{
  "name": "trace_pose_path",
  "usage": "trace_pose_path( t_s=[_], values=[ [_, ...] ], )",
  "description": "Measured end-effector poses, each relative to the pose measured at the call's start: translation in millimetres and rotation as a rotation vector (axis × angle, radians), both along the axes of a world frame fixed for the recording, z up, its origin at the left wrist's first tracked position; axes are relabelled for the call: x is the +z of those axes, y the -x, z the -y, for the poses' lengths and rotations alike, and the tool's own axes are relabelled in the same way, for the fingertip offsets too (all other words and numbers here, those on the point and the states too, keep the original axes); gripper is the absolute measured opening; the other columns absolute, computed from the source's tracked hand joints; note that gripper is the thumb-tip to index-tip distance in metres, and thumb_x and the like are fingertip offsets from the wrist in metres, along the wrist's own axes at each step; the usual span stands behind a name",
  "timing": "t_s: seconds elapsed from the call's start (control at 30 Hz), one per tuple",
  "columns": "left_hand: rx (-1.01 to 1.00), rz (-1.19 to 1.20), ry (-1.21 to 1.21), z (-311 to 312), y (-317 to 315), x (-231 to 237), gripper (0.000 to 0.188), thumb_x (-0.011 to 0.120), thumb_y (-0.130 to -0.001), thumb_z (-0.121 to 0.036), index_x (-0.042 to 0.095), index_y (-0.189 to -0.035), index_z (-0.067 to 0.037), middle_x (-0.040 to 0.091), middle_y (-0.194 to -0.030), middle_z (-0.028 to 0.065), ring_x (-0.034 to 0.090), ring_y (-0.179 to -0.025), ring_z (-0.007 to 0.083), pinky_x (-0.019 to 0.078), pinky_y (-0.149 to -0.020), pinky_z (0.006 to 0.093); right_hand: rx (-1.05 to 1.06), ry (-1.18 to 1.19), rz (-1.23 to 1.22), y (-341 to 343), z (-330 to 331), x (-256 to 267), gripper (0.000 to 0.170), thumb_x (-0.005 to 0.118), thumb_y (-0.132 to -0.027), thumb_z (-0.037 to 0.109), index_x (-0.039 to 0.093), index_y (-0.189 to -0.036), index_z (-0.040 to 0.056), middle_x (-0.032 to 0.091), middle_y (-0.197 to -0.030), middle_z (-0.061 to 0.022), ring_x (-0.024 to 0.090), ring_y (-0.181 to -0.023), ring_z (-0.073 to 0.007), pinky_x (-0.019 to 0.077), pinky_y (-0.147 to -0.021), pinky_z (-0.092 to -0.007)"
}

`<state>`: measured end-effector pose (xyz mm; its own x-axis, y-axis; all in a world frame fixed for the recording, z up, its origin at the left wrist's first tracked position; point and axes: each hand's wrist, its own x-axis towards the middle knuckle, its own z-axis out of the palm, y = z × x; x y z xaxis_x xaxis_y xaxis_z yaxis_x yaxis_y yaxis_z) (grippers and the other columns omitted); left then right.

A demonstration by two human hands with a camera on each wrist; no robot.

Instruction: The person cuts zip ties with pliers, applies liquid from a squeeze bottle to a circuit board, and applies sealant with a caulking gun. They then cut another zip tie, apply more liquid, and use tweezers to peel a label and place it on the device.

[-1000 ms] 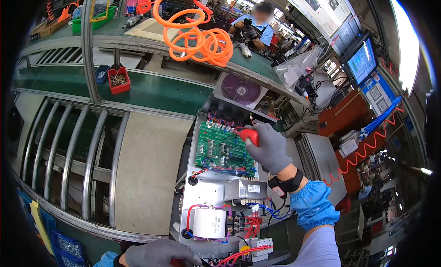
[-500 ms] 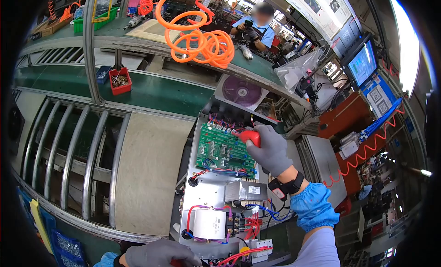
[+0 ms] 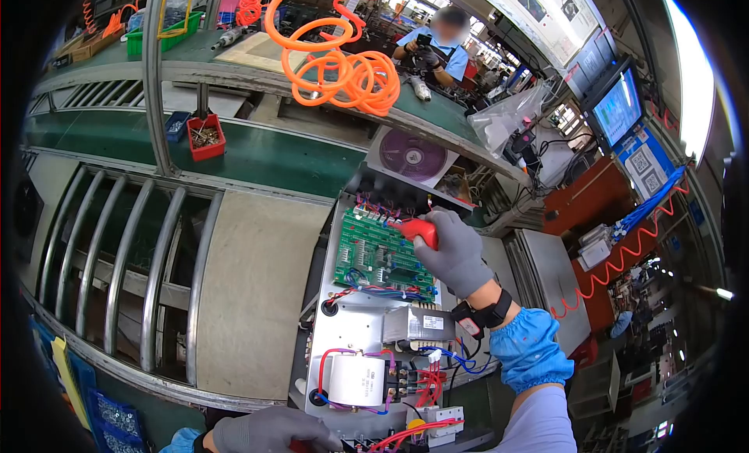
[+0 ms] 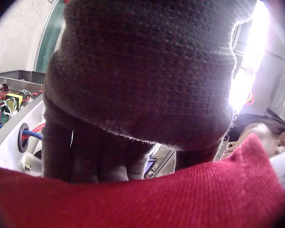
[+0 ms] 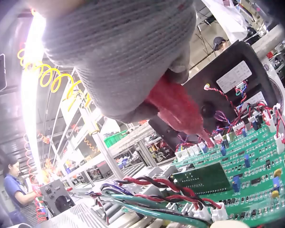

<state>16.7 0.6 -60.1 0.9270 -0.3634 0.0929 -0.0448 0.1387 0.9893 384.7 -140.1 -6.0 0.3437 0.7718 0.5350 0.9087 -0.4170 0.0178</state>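
In the head view my gloved right hand (image 3: 456,254) grips a red tool (image 3: 421,232) that tapers to a narrow point. The right wrist view has the tip of this red tool (image 5: 178,107) down at the row of white connectors on the green circuit board (image 5: 247,166). That board (image 3: 367,246) sits in a metal chassis (image 3: 343,328). My gloved left hand (image 3: 269,431) lies at the lower left of the chassis, fingers extended along its near edge. Seen from the left wrist, the hand (image 4: 142,80) has its fingertips hidden behind red fabric (image 4: 147,204).
Inside the chassis are a white cylinder capacitor (image 3: 355,379), a transformer (image 3: 417,324) and red wires (image 3: 413,431). Metal rollers (image 3: 125,274) lie left of a flat panel (image 3: 253,297). Orange coiled hoses (image 3: 343,79) hang ahead. A red bin (image 3: 206,137) holds small parts. Across the bench stands a person (image 3: 437,51).
My right hand shifts slightly left with the red tool, its tip staying by the connectors. The left hand stays in place. The head view shifts very slightly.
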Motion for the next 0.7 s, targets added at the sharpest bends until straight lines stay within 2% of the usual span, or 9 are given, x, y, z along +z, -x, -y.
trace_pose_path(
  t_s=[0.27,0.37,0.57,0.67,0.7],
  values=[
    [-0.001,-0.034,0.030,0.7,0.2,1.3,0.043,0.083,-0.078,-0.033,0.071,-0.106,-0.002,0.069,-0.088,0.0132,0.069,-0.083,0.0268,0.0535,-0.075,0.0364,0.037,-0.056,-0.010,4.0,1.3,7.7,0.035,0.072,-0.077,0.024,0.062,-0.106,0.0079,0.063,-0.091,-0.0140,0.065,-0.079,-0.0344,0.0525,-0.066,-0.0432],
    [-0.160,-0.115,-0.084,-7.1,-0.2,-15.7,0.040,0.071,-0.091,-0.027,0.066,-0.126,-0.007,0.069,-0.108,0.0104,0.067,-0.104,0.0232,0.0492,-0.093,0.0342,0.037,-0.043,-0.044,5.2,-1.5,7.3,0.036,0.073,-0.076,0.024,0.062,-0.106,0.0076,0.062,-0.091,-0.0142,0.065,-0.079,-0.0342,0.0525,-0.067,-0.0432],
    [-0.132,-0.051,-0.086,-6.6,1.9,-21.0,0.041,0.071,-0.091,-0.029,0.066,-0.125,-0.007,0.070,-0.110,0.0098,0.067,-0.105,0.0221,0.0496,-0.093,0.0336,0.039,0.006,-0.052,7.0,-14.2,4.5,0.035,0.073,-0.076,0.024,0.062,-0.105,0.0075,0.061,-0.088,-0.0145,0.064,-0.077,-0.0343,0.0519,-0.066,-0.0442],
    [0.025,-0.014,0.008,0.8,2.6,-0.8,0.043,0.083,-0.078,-0.033,0.072,-0.106,-0.002,0.069,-0.088,0.0131,0.069,-0.083,0.0268,0.0535,-0.075,0.0365,0.028,0.029,-0.021,10.8,-19.2,5.7,0.033,0.073,-0.076,0.024,0.061,-0.103,0.0075,0.060,-0.087,-0.0140,0.063,-0.076,-0.0342,0.0518,-0.065,-0.0446],
    [0.027,-0.007,0.005,0.7,2.5,-0.7,0.042,0.083,-0.078,-0.032,0.072,-0.106,-0.002,0.069,-0.088,0.0130,0.069,-0.083,0.0268,0.0535,-0.075,0.0365,0.025,0.035,-0.005,12.2,-20.2,6.0,0.033,0.072,-0.076,0.023,0.061,-0.103,0.0075,0.060,-0.087,-0.0138,0.063,-0.075,-0.0341,0.0518,-0.064,-0.0446]
  ],
)
